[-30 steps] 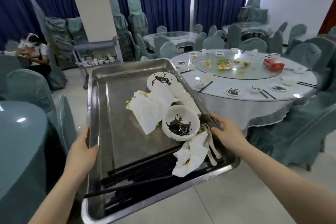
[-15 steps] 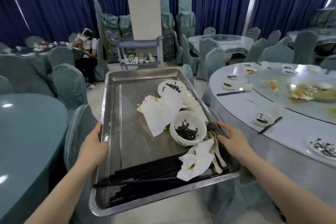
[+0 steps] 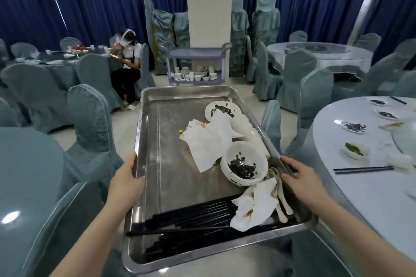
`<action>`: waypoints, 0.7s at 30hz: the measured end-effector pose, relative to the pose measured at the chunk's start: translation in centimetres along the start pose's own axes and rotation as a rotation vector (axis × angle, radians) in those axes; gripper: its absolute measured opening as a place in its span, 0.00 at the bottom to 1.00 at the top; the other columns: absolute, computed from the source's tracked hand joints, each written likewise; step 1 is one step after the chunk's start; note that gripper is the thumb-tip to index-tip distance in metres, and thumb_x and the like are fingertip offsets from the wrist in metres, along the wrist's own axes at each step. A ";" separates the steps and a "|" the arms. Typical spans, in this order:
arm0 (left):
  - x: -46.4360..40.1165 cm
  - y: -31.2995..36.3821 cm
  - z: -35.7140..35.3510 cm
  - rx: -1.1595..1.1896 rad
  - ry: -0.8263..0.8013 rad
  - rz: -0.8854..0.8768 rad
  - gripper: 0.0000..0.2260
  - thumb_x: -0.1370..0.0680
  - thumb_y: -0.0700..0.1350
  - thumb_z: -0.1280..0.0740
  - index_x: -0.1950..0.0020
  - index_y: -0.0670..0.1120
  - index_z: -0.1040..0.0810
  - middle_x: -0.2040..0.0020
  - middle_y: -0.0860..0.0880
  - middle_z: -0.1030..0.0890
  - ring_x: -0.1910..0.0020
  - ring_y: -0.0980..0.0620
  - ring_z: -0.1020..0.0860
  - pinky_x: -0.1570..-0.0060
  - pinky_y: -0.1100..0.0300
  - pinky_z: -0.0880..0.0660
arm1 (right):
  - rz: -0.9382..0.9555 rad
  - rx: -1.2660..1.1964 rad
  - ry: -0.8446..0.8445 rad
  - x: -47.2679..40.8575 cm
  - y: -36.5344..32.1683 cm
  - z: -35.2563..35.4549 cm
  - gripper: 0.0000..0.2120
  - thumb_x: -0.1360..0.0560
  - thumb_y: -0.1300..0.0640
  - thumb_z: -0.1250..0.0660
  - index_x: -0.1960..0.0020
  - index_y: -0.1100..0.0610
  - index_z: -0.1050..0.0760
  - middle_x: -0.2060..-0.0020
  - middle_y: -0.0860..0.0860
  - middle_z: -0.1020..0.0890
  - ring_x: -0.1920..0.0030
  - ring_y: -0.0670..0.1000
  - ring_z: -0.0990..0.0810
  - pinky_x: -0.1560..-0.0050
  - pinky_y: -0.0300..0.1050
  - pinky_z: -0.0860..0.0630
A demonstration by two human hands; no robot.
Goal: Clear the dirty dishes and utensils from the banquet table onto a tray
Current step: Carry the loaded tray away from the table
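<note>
I carry a large steel tray (image 3: 171, 132) in front of me. My left hand (image 3: 126, 177) grips its left rim and my right hand (image 3: 300, 175) grips its right rim. On the tray lie a stack of white bowls (image 3: 244, 168) smeared with dark sauce, a dirty plate (image 3: 221, 110), crumpled white napkins (image 3: 209, 139), several white spoons (image 3: 282, 200) and a pile of black chopsticks (image 3: 189, 216) at the near end. The banquet table (image 3: 360, 186) stands to my right with dirty small dishes (image 3: 354, 126) and a pair of chopsticks (image 3: 362, 168) on it.
Covered chairs (image 3: 90, 123) crowd the left and one chair (image 3: 271, 121) stands just right of the tray. A service cart (image 3: 195, 65) with white cups stands ahead by a pillar (image 3: 208, 7). A person (image 3: 126, 60) sits at the far left table. Another round table (image 3: 24, 175) is near left.
My view has swung left: the banquet table has slid to the right edge and the cart and pillar are now straight ahead. Both hands keep their hold on the tray.
</note>
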State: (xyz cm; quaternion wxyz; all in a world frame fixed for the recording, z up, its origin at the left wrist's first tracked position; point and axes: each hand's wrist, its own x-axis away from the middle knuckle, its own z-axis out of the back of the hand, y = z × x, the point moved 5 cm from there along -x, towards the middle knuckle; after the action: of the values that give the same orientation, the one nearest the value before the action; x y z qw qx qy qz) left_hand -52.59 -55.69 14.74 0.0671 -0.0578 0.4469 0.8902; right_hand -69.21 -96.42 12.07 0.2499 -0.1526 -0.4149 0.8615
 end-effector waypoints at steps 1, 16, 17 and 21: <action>-2.6 0.0 -1.2 0.023 -0.009 -0.001 0.30 0.28 0.37 0.34 0.28 0.55 0.35 0.47 0.60 0.24 0.54 0.58 0.23 0.58 0.60 0.28 | -0.007 0.009 0.004 -2.5 0.0 -0.8 0.23 0.26 0.59 0.33 0.34 0.42 0.29 0.53 0.45 0.17 0.55 0.45 0.19 0.49 0.46 0.23; -43.2 4.7 -20.0 0.003 -0.015 0.047 0.32 0.27 0.35 0.35 0.28 0.59 0.36 0.56 0.58 0.21 0.69 0.52 0.21 0.75 0.60 0.30 | -0.018 0.116 0.007 -48.3 -1.1 -6.2 0.21 0.26 0.55 0.35 0.35 0.40 0.29 0.52 0.44 0.20 0.57 0.44 0.22 0.54 0.41 0.26; -45.7 5.0 -20.7 0.015 -0.003 0.056 0.32 0.27 0.35 0.35 0.29 0.60 0.36 0.57 0.59 0.22 0.69 0.52 0.21 0.75 0.60 0.29 | -0.015 0.108 -0.008 -51.7 -1.6 -6.7 0.21 0.26 0.54 0.35 0.36 0.39 0.30 0.53 0.44 0.19 0.58 0.44 0.22 0.55 0.42 0.25; -56.1 5.6 -23.6 0.032 0.053 0.079 0.33 0.29 0.35 0.34 0.31 0.63 0.35 0.57 0.61 0.22 0.64 0.56 0.21 0.70 0.60 0.29 | -0.013 0.069 -0.077 -64.5 -3.3 -9.9 0.21 0.26 0.54 0.35 0.36 0.37 0.31 0.53 0.47 0.18 0.56 0.51 0.19 0.50 0.52 0.21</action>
State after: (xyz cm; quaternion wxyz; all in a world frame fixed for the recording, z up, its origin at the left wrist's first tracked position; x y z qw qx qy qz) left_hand 2.70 -81.76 14.33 0.0210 -0.0625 0.4648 0.8829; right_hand -10.11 -124.24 12.24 0.2443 -0.1081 -0.3953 0.8789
